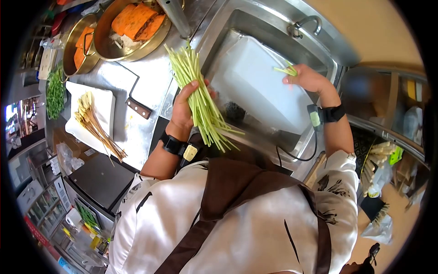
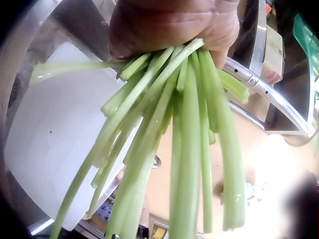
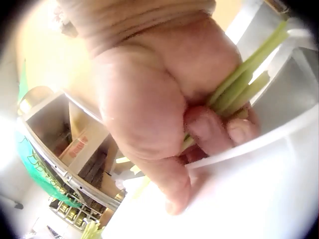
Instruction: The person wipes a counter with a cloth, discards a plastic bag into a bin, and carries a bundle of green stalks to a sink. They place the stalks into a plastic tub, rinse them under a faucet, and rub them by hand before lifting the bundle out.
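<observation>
My left hand (image 1: pixel 183 104) grips a thick bundle of long pale-green stalks (image 1: pixel 200 98) near its middle, over the sink's left edge. In the left wrist view the cut ends of the stalks (image 2: pixel 187 149) fan out beyond that hand. My right hand (image 1: pixel 315 81), over the far right part of the sink, holds a few short green stalk pieces (image 1: pixel 286 71) in curled fingers. Close below it a white plastic board or tub (image 1: pixel 255 68) lies tilted in the sink. In the right wrist view, the fingers (image 3: pixel 212 130) wrap the pieces right at the white edge.
The steel sink (image 1: pixel 219 34) has a tap (image 1: pixel 315 23) at the back right. Left of it, a brown-handled knife (image 1: pixel 139 108) lies on the counter beside a white tray (image 1: pixel 73 107) with brownish stalks. Behind stand brass pans (image 1: pixel 102 52) with orange food. Shelves (image 1: pixel 390 98) are at right.
</observation>
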`<state>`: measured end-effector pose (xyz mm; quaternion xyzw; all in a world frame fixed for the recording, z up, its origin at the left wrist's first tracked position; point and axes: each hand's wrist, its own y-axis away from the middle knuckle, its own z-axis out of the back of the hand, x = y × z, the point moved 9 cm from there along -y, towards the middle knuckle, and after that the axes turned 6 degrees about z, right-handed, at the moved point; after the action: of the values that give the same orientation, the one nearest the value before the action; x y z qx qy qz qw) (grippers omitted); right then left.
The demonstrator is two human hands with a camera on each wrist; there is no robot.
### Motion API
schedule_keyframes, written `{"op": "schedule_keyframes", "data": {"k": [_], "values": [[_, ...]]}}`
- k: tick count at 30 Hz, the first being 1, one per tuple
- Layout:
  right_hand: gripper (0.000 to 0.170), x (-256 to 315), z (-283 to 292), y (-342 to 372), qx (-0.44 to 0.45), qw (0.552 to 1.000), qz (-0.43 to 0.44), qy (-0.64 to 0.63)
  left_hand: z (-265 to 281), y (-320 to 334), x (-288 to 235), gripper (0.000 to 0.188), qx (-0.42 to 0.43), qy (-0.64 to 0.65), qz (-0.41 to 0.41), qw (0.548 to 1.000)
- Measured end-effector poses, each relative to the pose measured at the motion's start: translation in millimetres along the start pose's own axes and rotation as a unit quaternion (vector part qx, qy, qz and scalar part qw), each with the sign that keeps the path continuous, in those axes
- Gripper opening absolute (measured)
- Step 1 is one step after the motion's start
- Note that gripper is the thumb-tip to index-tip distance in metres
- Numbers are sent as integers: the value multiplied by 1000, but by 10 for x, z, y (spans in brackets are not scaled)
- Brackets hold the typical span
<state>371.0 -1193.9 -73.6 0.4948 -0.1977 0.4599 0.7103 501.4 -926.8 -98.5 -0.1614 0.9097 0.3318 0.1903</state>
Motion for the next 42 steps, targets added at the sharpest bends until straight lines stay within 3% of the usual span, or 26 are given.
{"op": "schedule_keyframes", "data": {"k": [4, 6, 9, 12, 14, 16, 21, 26, 28, 33, 38, 42], "values": [[27, 280, 49, 97, -67, 996, 13, 49, -67, -24, -23, 31, 4, 9, -10, 1000], [25, 488, 105, 160, -138, 969, 29, 205, -93, -10, -14, 31, 13, 10, -1, 1000], [19, 508, -58, 116, -197, 928, 89, 304, -41, -68, 34, 31, -1, 6, 8, 1000], [12, 153, -397, -105, -218, 906, 84, 353, -87, -115, 57, 30, -4, 3, 5, 1000], [13, 15, -707, -221, -223, 903, 113, 349, -156, -171, 162, 29, 27, -16, 60, 998], [16, -169, -1075, -387, -160, 905, 91, 383, -205, -281, 233, 29, 27, -4, 63, 998], [20, -552, -1410, -398, -158, 947, 13, 278, -298, -562, 473, 29, 8, -48, 112, 993], [30, -816, -1069, -27, -236, 960, -52, 141, -422, -906, 791, 28, 38, -114, 178, 977], [31, -1077, -883, 230, -323, 939, -108, 47, -437, -1075, 1033, 27, 39, -171, 229, 958], [30, -1177, -779, 776, -365, 912, -186, -30, -609, -1567, 1479, 22, 57, -246, 280, 926], [28, -1226, -886, 1133, -427, 886, -172, -45, -689, -2253, 1908, 20, 81, -250, 338, 904], [27, -1333, -990, 1284, -453, 870, -174, -83, -535, -2846, 2094, 34, 66, -378, 298, 874]]}}
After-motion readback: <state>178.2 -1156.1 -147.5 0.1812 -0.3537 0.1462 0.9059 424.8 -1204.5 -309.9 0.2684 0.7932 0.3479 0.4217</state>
